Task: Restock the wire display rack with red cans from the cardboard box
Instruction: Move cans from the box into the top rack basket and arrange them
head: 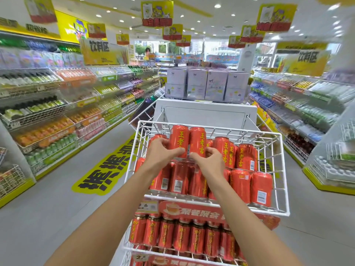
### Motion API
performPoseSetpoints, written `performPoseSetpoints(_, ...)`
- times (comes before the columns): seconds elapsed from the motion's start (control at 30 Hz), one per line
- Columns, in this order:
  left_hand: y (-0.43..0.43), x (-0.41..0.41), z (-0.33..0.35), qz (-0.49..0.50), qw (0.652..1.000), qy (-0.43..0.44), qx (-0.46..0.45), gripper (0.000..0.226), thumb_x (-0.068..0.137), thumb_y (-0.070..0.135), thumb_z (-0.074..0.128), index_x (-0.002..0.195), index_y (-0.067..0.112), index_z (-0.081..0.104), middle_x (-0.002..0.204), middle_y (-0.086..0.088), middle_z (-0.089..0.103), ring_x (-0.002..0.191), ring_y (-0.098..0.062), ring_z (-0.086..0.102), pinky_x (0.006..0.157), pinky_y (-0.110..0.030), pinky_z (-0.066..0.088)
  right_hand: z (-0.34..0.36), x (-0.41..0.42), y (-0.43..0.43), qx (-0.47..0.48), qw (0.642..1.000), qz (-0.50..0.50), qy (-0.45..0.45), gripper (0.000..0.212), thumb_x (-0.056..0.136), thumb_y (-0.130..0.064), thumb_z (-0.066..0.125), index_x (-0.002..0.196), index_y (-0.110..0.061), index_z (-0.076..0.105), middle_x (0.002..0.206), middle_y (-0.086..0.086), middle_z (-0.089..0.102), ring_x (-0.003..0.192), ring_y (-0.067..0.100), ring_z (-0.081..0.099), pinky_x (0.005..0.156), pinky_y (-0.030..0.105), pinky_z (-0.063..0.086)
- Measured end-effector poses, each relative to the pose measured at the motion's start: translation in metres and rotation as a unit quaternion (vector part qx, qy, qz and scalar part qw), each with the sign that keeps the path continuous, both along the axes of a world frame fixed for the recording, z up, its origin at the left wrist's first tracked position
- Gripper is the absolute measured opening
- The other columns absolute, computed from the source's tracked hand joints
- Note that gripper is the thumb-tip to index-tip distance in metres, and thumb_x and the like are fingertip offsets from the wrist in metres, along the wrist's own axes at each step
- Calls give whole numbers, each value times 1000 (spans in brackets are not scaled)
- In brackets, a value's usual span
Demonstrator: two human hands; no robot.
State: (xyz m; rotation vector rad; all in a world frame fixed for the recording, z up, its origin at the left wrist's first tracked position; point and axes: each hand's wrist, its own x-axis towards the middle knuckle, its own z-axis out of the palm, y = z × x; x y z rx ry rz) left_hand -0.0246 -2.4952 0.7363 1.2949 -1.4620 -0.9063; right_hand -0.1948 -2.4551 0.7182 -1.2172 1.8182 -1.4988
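A white wire display rack stands in front of me, its top basket filled with red cans in two layers. My left hand grips a tall red can standing upright on the lower layer. Beside it, my right hand holds a second red can at its base. More upright cans stand to the right in the upper layer. A lower shelf holds a row of darker red cans. The cardboard box is out of view.
Drink shelves line the aisle on the left and right. Behind the rack stands a white display stand topped with pale purple boxes. A yellow floor sticker lies to the left of the rack.
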Motion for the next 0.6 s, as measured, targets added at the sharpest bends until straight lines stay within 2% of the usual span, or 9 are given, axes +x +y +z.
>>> performPoseSetpoints(0.07,-18,-3,-6,11,1000,-15,3,69,47,51,91,102,16,71,92,0,78,87,-19,76,85,-45,62,2,1,-12,17,999,-10,33,78,74,-43,86,139,-12,57,131,4,65,119,19,58,92,31,45)
performPoseSetpoints(0.2,-39,-9,-16,63,997,-53,5,71,41,60,84,98,20,69,91,2,75,90,-21,73,85,-43,60,-4,0,-28,56,995,-7,85,81,73,-48,86,137,-12,53,134,7,60,129,25,52,97,36,45)
performPoseSetpoints(0.33,-47,-9,-23,71,993,-90,12,73,42,61,80,98,16,68,93,-2,73,93,-24,70,85,-42,59,-4,0,-38,78,988,14,130,87,72,-50,86,140,-9,51,137,9,59,129,27,54,99,38,46)
performPoseSetpoints(0.43,-53,-4,-26,60,993,-102,8,52,56,53,89,85,15,69,79,0,68,82,-22,67,71,-34,54,-4,1,-42,77,986,20,143,89,72,-50,86,142,-9,51,139,9,60,131,28,53,98,34,45)
performPoseSetpoints(0.5,-57,1,-27,48,993,-109,3,49,63,48,92,84,12,67,74,1,64,76,-22,64,63,-32,46,-3,1,-43,84,984,23,157,87,72,-51,86,141,-9,53,137,9,61,130,28,54,94,34,44)
performPoseSetpoints(0.6,-59,11,-24,32,991,-130,2,42,69,42,92,82,11,67,74,-3,66,72,-20,64,60,-31,44,-3,5,-44,101,978,39,177,77,71,-56,86,127,-10,62,120,6,67,117,25,60,86,33,46)
